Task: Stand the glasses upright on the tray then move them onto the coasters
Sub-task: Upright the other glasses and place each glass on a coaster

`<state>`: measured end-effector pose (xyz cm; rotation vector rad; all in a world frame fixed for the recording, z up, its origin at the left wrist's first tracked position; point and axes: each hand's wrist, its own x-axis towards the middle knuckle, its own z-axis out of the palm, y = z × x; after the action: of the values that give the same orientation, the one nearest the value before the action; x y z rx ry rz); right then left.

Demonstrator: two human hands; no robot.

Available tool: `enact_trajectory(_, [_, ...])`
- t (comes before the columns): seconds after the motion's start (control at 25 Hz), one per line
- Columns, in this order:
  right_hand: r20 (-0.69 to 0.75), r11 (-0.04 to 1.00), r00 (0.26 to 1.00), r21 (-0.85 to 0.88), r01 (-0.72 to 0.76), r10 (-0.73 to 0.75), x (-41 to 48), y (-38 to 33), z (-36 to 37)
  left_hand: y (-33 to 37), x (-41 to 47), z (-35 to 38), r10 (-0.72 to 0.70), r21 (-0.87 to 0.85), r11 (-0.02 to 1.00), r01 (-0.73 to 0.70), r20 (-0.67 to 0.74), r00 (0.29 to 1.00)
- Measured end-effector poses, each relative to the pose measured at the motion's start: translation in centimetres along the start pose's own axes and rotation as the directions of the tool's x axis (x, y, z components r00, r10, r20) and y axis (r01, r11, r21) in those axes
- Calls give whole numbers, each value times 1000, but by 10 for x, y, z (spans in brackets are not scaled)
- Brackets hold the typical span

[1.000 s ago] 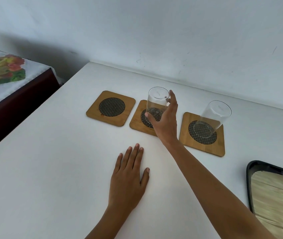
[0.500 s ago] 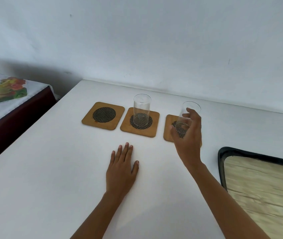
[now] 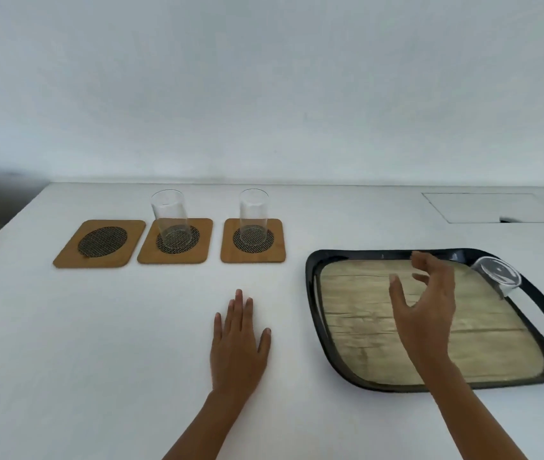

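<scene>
A white worktop [image 3: 98,327] is carrying, on its right side, a black tray [image 3: 313,293] with a wood-look floor, and one clear glass [image 3: 498,275] is sitting tilted in the tray's far right corner. To the left of the tray, three wooden coasters [image 3: 99,243] are lying in a row near the wall, with the middle coaster [image 3: 175,240] and the right coaster [image 3: 252,240] each bearing an upright glass [image 3: 168,215], [image 3: 254,212] while the left one is lying bare. The left hand [image 3: 239,343] is resting flat on the worktop with its grip spread, and the right hand [image 3: 426,310] is hovering over the tray with its grip spread and holding nothing, apart from the tilted glass.
</scene>
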<state>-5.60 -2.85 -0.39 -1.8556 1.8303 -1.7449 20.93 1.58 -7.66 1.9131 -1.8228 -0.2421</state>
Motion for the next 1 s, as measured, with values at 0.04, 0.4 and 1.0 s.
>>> enact_trajectory(0.04, [-70,999,997,-44,10,-13,-1,12,-17,4,-1,4,-7,58,998,7,-9,1000])
enact_trajectory(0.4, [-107,944,943,-72,-322,314,15,98,-74,17,-4,9,-67,171,983,69,-22,998])
enact_trajectory(1.0, [89,918,920,74,-389,382,26,117,-64,25,-7,10,-151,218,964,151,-16,988])
